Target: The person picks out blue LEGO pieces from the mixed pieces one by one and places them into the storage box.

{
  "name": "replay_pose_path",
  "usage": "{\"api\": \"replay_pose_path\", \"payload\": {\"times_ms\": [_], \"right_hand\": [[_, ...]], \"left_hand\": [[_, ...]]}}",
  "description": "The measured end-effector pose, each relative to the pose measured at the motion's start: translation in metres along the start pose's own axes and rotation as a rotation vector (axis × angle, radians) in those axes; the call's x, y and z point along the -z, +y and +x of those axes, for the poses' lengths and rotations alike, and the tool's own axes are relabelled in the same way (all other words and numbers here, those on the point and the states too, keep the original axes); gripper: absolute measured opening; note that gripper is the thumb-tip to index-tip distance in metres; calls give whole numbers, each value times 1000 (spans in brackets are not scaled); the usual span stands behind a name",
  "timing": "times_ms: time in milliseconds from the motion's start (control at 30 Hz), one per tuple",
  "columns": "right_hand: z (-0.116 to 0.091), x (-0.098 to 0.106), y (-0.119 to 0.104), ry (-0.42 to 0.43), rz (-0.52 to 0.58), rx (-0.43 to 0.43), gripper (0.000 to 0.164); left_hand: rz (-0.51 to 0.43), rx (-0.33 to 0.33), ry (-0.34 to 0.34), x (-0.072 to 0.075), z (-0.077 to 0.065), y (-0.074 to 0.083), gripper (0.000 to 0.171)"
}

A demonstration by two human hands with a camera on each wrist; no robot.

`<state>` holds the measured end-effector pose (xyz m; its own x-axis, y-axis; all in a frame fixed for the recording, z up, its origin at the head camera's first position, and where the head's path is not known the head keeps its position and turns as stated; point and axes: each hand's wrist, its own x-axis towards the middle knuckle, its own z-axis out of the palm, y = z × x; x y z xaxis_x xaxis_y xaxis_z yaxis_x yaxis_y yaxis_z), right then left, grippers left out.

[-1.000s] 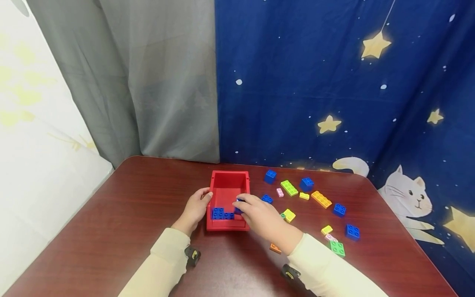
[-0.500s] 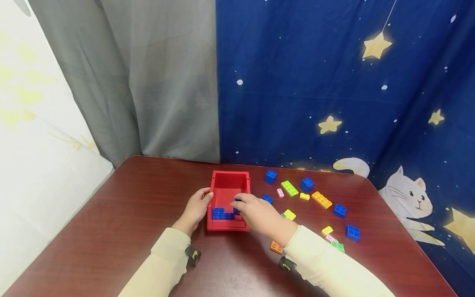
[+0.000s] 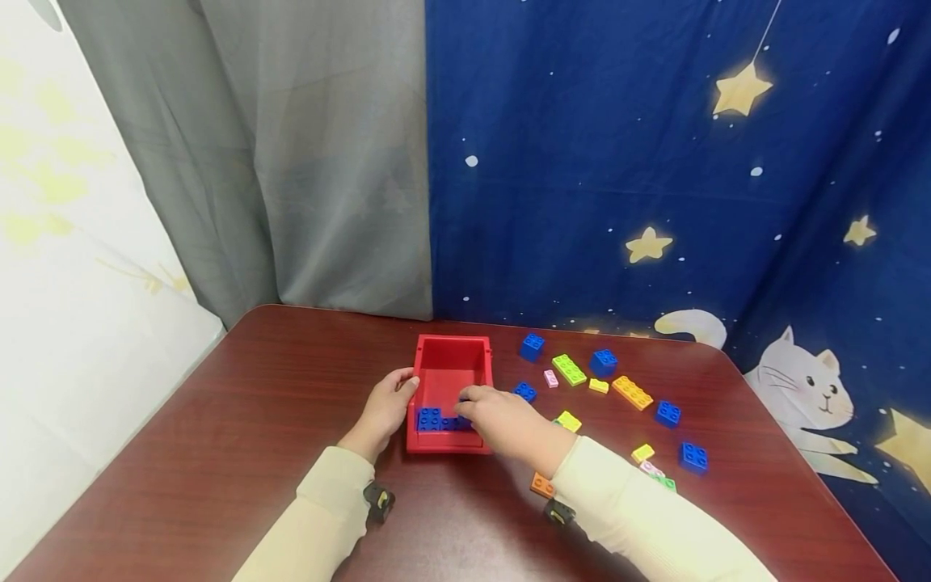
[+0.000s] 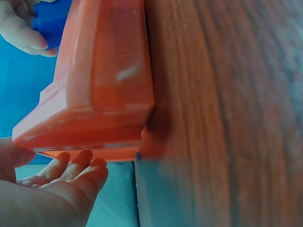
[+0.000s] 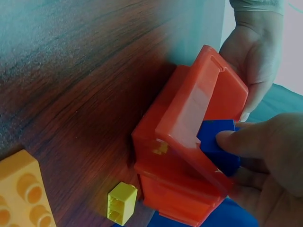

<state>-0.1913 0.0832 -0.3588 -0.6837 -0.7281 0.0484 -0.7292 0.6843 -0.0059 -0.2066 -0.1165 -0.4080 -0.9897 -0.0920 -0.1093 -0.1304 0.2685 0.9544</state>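
Observation:
A red open-topped plastic box stands on the table before me. My left hand grips its left side, the thumb at the rim and the other fingers along the outside wall. Inside, at the near end, blue building blocks sit in a row. My right hand reaches over the right wall and pinches a blue block between thumb and fingers, low in the near right corner. From the head view my fingers hide most of that block; the left wrist view catches a blue block at the fingertips.
Loose blocks lie right of the box: several blue ones, a green plate-like block, an orange one, yellow ones and pink ones. Another orange block lies below my right forearm. Curtains hang behind the table.
My right hand has lowered the pinched blue block further into the box's near right corner, beside the row. The right forearm has shifted slightly left. My left hand stays on the box.

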Motion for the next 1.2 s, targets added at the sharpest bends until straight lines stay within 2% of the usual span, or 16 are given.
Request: {"api": "replay_pose_path", "payload": {"times_ms": [267, 400, 900, 1200], "right_hand": [[4, -1, -2, -69, 0, -31, 54], [5, -1, -2, -76, -15, -25, 57], [7, 1, -6, -86, -67, -15, 52], [11, -2, -8, -106, -143, -10, 53]], "left_hand": [[3, 0, -4, -1, 0, 0, 44], [2, 1, -4, -2, -1, 0, 44], [-3, 4, -6, -1, 0, -1, 44], [1, 6, -10, 0, 0, -1, 45]]}}
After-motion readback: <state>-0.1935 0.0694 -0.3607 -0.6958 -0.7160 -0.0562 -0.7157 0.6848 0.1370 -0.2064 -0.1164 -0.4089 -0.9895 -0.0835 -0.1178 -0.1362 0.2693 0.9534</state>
